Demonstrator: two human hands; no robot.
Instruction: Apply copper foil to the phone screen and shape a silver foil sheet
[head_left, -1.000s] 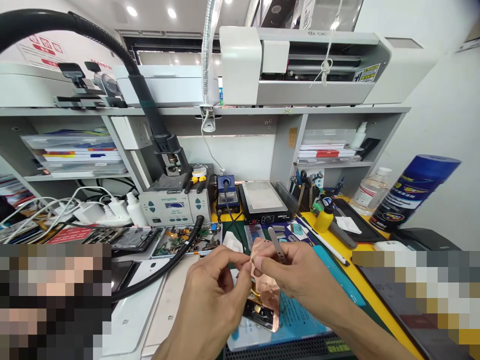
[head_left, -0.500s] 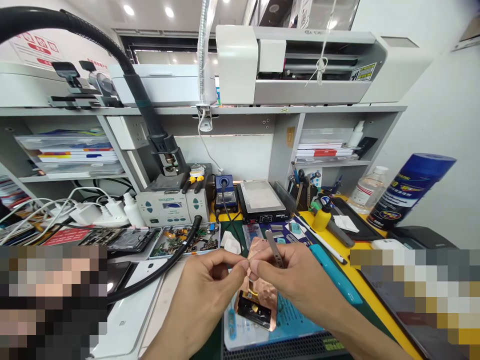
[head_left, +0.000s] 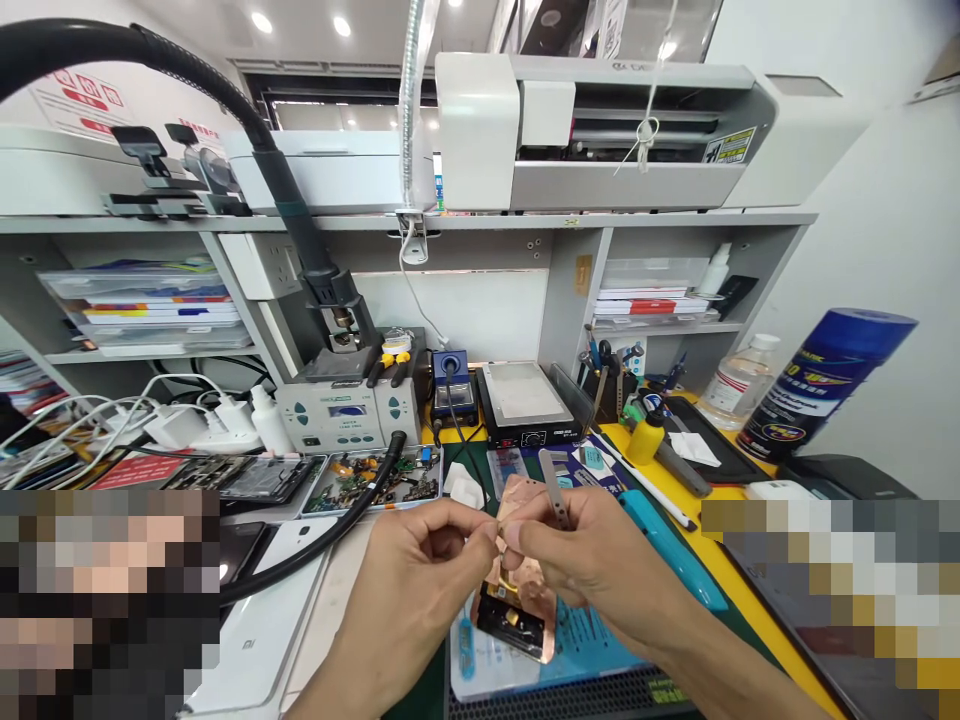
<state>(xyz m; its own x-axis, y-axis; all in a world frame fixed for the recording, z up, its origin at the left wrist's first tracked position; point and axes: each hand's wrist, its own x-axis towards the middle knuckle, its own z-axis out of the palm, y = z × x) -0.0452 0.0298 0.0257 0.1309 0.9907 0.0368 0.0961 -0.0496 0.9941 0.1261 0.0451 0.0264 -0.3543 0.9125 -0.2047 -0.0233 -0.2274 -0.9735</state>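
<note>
The copper-backed display panel [head_left: 537, 598] lies over the blue-and-white pad [head_left: 592, 645], its flex cable [head_left: 508, 584] already exposed. Above the panel, left hand [head_left: 424, 590] and right hand [head_left: 581, 548] pinch a tiny piece [head_left: 500, 529], unidentifiable, not yet released; the right also holds metal tweezers [head_left: 553, 486].

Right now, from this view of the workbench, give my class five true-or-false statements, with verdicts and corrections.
1. The left hand and right hand are close together over the coppery panel. True.
2. The left hand holds the metal tool. False: the metal tool is in the right hand.
3. The clear bottle stands left of the blue can in the picture. True.
4. The roller machine sits below the shelf. False: the roller machine sits on top of the shelf.
5. The small squat bottle is yellow. True.
</note>
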